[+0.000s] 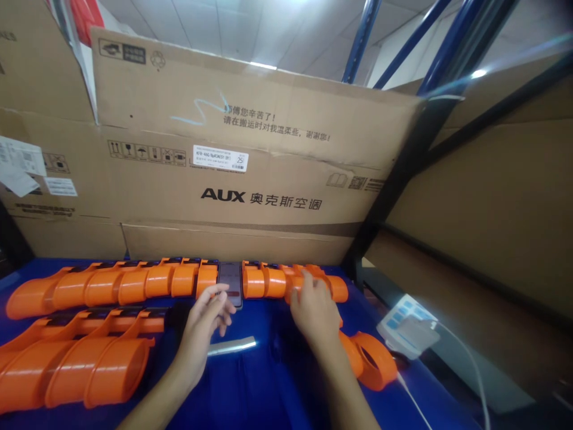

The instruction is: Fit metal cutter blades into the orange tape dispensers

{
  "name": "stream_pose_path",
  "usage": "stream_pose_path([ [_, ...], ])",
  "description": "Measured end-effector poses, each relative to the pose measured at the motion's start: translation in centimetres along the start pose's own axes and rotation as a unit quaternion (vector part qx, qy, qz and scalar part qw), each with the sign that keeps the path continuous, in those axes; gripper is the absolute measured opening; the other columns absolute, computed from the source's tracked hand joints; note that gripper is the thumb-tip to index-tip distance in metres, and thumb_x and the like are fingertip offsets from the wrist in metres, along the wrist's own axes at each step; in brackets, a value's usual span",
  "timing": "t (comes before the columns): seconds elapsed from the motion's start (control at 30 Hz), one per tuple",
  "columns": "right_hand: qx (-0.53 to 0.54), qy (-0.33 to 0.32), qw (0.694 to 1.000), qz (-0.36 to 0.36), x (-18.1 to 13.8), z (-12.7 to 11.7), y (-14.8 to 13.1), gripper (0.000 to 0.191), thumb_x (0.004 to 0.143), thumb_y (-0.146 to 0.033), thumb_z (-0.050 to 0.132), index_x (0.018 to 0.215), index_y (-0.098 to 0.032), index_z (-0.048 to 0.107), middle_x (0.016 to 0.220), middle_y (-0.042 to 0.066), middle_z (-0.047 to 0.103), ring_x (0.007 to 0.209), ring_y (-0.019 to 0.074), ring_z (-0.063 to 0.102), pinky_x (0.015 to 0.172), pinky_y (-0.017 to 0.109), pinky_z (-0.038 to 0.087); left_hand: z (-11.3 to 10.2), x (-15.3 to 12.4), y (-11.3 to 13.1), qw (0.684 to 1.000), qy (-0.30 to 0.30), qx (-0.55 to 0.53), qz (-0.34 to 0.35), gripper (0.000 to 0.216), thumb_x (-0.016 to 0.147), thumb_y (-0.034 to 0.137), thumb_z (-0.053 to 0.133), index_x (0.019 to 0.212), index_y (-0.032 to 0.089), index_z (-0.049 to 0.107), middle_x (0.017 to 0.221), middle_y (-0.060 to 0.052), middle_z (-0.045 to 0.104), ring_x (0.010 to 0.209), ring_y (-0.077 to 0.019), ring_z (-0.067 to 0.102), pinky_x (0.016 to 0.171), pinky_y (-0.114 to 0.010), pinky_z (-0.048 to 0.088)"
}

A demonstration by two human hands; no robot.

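Note:
My left hand hovers just in front of a phone with its fingers loosely bent and apart; I see nothing in it. The phone leans upright between orange plastic curved pieces in the back row. My right hand reaches into the right part of that row, its fingers closed around an orange plastic curved piece; the hand partly hides it. To its left stand more orange pieces. Below the right forearm lies an orange ring-shaped piece. A silvery strip lies on the blue surface between my hands.
Several orange pieces line the back left, with larger-looking ones at the front left. A white power strip with cables sits at the right on the blue surface. Behind stand cardboard panels and a dark rack post.

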State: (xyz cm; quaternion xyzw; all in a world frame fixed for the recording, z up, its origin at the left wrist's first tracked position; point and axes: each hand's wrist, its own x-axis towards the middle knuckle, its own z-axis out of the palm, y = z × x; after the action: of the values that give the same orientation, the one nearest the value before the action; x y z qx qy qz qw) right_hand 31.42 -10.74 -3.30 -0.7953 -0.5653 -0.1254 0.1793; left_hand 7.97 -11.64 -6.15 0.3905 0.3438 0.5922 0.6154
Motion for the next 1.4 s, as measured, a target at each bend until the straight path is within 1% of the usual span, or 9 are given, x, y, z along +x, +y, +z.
stream_pose_path([
  [0.27, 0.024, -0.053, 0.998, 0.005, 0.1, 0.2, -0.3, 0.048, 0.1, -0.037, 0.045, 0.142, -0.015, 0.045, 0.123, 0.021, 0.066, 0.095, 0.0353, 0.071, 0.072, 0.04, 0.048, 0.1, -0.2, 0.1, 1.0, -0.008, 0.007, 0.0, 0.046, 0.086, 0.051, 0.071, 0.119, 0.02, 0.065, 0.082, -0.005, 0.07, 0.062, -0.0141, 0.06, 0.053, -0.024, 0.042],
  [0.5, 0.163, 0.111, 0.98, 0.005, 0.2, -0.7, -0.5, 0.04, 0.097, -0.044, 0.05, 0.128, -0.018, 0.05, 0.116, 0.015, 0.067, 0.097, 0.0323, 0.067, 0.074, 0.039, 0.049, 0.2, -0.3, 0.3, 1.0, -0.016, 0.018, 0.016, 0.04, 0.089, 0.048, 0.069, 0.118, 0.021, 0.065, 0.081, -0.003, 0.069, 0.064, -0.0134, 0.059, 0.055, -0.024, 0.042],
  [0.67, 0.337, 0.187, 0.922, -0.036, -0.8, -1.4, -1.2, 0.046, 0.089, -0.043, 0.064, 0.126, -0.018, 0.05, 0.075, -0.001, 0.056, 0.063, 0.0195, 0.057, 0.064, 0.033, 0.048, -0.1, 0.1, 0.3, 0.998, -0.001, 0.043, 0.051, 0.04, 0.088, 0.046, 0.071, 0.118, 0.019, 0.067, 0.091, -0.008, 0.073, 0.075, -0.0174, 0.065, 0.062, -0.027, 0.049],
  [0.8, 0.449, 0.134, 0.866, -0.172, -3.0, -1.6, -2.6, 0.044, 0.086, -0.034, 0.068, 0.124, -0.022, 0.048, 0.073, -0.004, 0.05, 0.057, 0.0145, 0.051, 0.056, 0.028, 0.046, 0.0, 0.3, 0.4, 0.998, 0.006, 0.03, 0.046, 0.051, 0.086, 0.045, 0.074, 0.13, 0.02, 0.063, 0.116, -0.013, 0.074, 0.095, -0.0236, 0.07, 0.076, -0.032, 0.054],
  [0.93, 0.475, 0.027, 0.815, -0.332, -5.2, -1.6, -4.1, 0.047, 0.083, -0.028, 0.072, 0.124, -0.024, 0.05, 0.088, 0.002, 0.06, 0.059, 0.0137, 0.051, 0.054, 0.028, 0.046, 0.4, 0.3, 0.5, 0.998, 0.002, -0.059, 0.001, 0.054, 0.085, 0.048, 0.075, 0.131, 0.023, 0.061, 0.123, -0.012, 0.073, 0.102, -0.0271, 0.072, 0.081, -0.035, 0.056],
  [1.07, 0.503, -0.057, 0.777, -0.373, -5.7, -1.6, -4.4, 0.047, 0.089, -0.032, 0.069, 0.131, -0.024, 0.047, 0.097, 0.005, 0.065, 0.066, 0.0156, 0.058, 0.058, 0.028, 0.049, 0.5, 0.4, 0.4, 0.991, 0.06, -0.116, -0.005, 0.048, 0.08, 0.044, 0.08, 0.121, 0.023, 0.066, 0.116, -0.006, 0.075, 0.102, -0.0241, 0.071, 0.084, -0.031, 0.054],
  [1.2, 0.463, -0.07, 0.828, -0.307, -4.2, -1.5, -3.9, 0.015, 0.102, -0.025, 0.048, 0.113, -0.023, 0.057, 0.092, 0.004, 0.065, 0.077, 0.0176, 0.062, 0.071, 0.031, 0.05, 0.3, 0.4, 0.8, 0.985, 0.119, -0.126, -0.024, 0.046, 0.073, 0.051, 0.082, 0.1, 0.016, 0.071, 0.094, -0.006, 0.077, 0.084, -0.0207, 0.071, 0.075, -0.028, 0.054],
  [1.3, 0.332, -0.119, 0.876, -0.329, -3.4, -1.3, -3.8, 0.013, 0.098, -0.025, 0.056, 0.105, -0.022, 0.066, 0.101, 0.007, 0.067, 0.094, 0.0224, 0.062, 0.085, 0.036, 0.048, 0.3, 0.1, 1.1, 0.984, 0.12, -0.124, -0.04, 0.05, 0.074, 0.06, 0.077, 0.085, 0.012, 0.071, 0.076, -0.005, 0.072, 0.064, -0.0169, 0.065, 0.061, -0.026, 0.051],
  [1.4, 0.217, -0.19, 0.883, -0.37, -3.7, -1.0, -4.1, 0.018, 0.091, -0.03, 0.065, 0.107, -0.022, 0.071, 0.105, 0.009, 0.067, 0.101, 0.0258, 0.058, 0.086, 0.038, 0.044, 0.3, -0.1, 1.2, 0.986, 0.115, -0.107, -0.051, 0.05, 0.074, 0.062, 0.075, 0.081, 0.013, 0.071, 0.069, -0.003, 0.068, 0.057, -0.0146, 0.061, 0.054, -0.025, 0.047],
])
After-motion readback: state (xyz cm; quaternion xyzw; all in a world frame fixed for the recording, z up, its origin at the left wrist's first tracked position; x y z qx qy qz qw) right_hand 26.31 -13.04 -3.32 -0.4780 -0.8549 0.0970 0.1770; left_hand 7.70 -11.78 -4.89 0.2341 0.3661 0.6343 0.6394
